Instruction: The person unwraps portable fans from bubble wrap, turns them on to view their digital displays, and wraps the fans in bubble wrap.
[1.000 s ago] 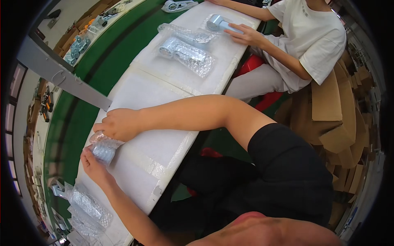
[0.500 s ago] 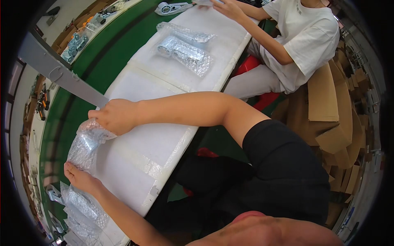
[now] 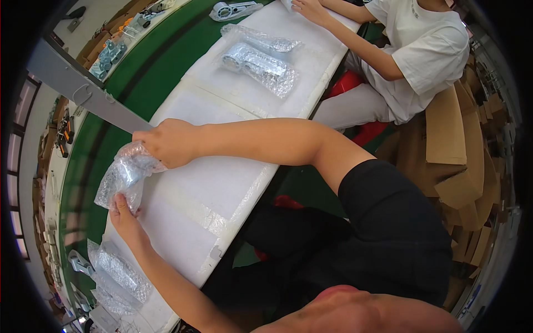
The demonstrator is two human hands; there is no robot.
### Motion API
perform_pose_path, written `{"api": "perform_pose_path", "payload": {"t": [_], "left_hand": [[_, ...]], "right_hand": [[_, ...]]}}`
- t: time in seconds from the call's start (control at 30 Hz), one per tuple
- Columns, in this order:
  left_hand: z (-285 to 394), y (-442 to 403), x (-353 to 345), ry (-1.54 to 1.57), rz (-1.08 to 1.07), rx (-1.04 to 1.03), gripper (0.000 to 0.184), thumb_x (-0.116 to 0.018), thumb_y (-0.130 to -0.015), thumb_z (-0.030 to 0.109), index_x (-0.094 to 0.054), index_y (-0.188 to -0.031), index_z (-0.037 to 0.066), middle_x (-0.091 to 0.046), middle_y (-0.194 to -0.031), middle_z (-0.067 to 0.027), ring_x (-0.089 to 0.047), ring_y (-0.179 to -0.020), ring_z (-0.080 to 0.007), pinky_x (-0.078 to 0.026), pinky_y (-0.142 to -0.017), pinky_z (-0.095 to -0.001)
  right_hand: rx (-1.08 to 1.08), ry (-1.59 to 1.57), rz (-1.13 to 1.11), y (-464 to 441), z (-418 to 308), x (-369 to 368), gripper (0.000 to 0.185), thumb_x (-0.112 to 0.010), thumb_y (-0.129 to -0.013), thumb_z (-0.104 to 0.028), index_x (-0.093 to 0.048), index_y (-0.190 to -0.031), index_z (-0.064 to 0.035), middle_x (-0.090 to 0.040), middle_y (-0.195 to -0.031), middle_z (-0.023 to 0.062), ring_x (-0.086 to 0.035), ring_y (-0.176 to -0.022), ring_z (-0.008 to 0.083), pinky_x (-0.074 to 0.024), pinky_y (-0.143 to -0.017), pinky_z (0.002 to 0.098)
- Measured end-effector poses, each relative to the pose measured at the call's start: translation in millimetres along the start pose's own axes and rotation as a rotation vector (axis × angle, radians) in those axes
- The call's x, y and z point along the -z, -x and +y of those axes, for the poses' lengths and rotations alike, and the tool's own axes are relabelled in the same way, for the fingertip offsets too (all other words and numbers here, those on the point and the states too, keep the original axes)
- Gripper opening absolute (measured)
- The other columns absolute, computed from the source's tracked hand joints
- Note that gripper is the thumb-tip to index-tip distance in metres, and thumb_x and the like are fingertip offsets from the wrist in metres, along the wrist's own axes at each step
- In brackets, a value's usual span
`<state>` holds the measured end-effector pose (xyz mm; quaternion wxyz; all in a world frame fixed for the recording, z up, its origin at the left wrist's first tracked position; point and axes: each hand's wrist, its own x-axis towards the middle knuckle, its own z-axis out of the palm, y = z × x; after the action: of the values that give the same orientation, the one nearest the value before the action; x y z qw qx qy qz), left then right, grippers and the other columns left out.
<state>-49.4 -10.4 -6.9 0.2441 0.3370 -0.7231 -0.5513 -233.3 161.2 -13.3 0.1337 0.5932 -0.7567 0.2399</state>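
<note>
Right hand (image 3: 172, 143) pinches one end of the bag (image 3: 121, 178); your left hand (image 3: 127, 221) grips its side. Bag's just gone from bunched to stretched out, so the part inside, probably metal, looks covered. It's between your hands over the table (image 3: 183, 194) edge, bagged parts (image 3: 260, 62) off right.

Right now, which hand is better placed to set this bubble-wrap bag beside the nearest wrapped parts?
Probably your left hand: it grips the bubble-wrap bag at the end nearer those wrapped parts. Your right hand grips the opposite end, farther from them.
</note>
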Motion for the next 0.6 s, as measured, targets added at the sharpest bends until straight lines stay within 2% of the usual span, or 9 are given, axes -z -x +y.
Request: {"api": "perform_pose_path", "payload": {"t": [0.2,0.27,0.47,0.6], "left_hand": [[-2,-16,42,-0.060,0.116,-0.042,0.039,-0.057,-0.098,0.036,-0.059,-0.122,0.005,-0.063,-0.105,-0.0059,-0.059,-0.086,-0.0133,-0.048,-0.075,-0.0241],[-8,-23,52,0.181,0.215,0.007,0.042,-0.057,-0.097,0.033,-0.055,-0.127,0.004,-0.061,-0.115,-0.0085,-0.060,-0.096,-0.0167,-0.049,-0.082,-0.0284],[-23,-35,53,-0.051,0.206,0.014,0.040,-0.054,-0.099,0.028,-0.051,-0.131,0.004,-0.056,-0.126,-0.0119,-0.056,-0.112,-0.0229,-0.046,-0.095,-0.0340],[-7,-16,30,-0.705,0.314,-0.655,0.037,-0.046,-0.102,0.023,-0.049,-0.133,0.004,-0.054,-0.131,-0.0140,-0.050,-0.121,-0.0278,-0.039,-0.104,-0.0379]], "right_hand": [[0.082,-0.016,0.020,2,0,17,0.058,-0.069,-0.082,-0.020,-0.048,-0.136,-0.0313,-0.053,-0.113,0.0027,-0.065,-0.074,0.0234,-0.0533,-0.067,0.0343],[0.133,-0.042,0.001,2,3,19,0.058,-0.069,-0.082,-0.021,-0.048,-0.135,-0.0323,-0.054,-0.115,0.0025,-0.065,-0.076,0.0229,-0.0540,-0.069,0.0343],[0.133,-0.093,-0.061,2,6,16,0.057,-0.067,-0.083,-0.021,-0.048,-0.136,-0.0342,-0.054,-0.116,0.0018,-0.065,-0.079,0.0220,-0.0544,-0.072,0.0344],[0.260,-0.144,-0.066,4,1,10,0.057,-0.066,-0.084,-0.022,-0.048,-0.136,-0.0366,-0.055,-0.115,0.0015,-0.066,-0.079,0.0222,-0.0540,-0.072,0.0346]]}}
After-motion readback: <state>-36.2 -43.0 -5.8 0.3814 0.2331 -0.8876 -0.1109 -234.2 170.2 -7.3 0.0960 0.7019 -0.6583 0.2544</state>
